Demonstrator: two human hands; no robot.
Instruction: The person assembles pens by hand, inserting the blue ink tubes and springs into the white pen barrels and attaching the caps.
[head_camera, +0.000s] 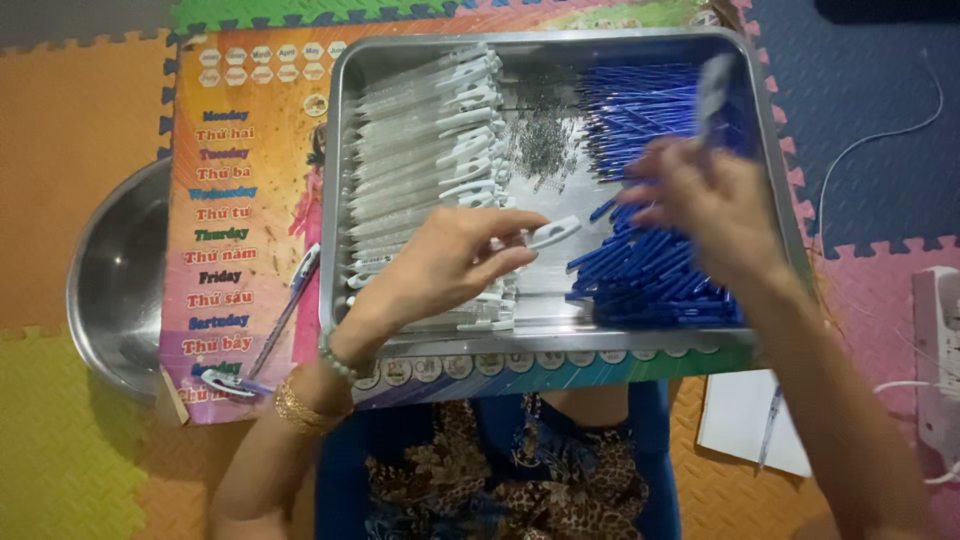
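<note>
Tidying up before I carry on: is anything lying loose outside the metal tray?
Yes. One assembled pen lies slanted on the poster left of the tray, apart from the sorted rows. Another pen rests on white paper by the right forearm.

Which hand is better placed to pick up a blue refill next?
Probably the right hand: it hovers directly over the blue refills. The left hand is over the clear barrels, already holding a white cap.
</note>
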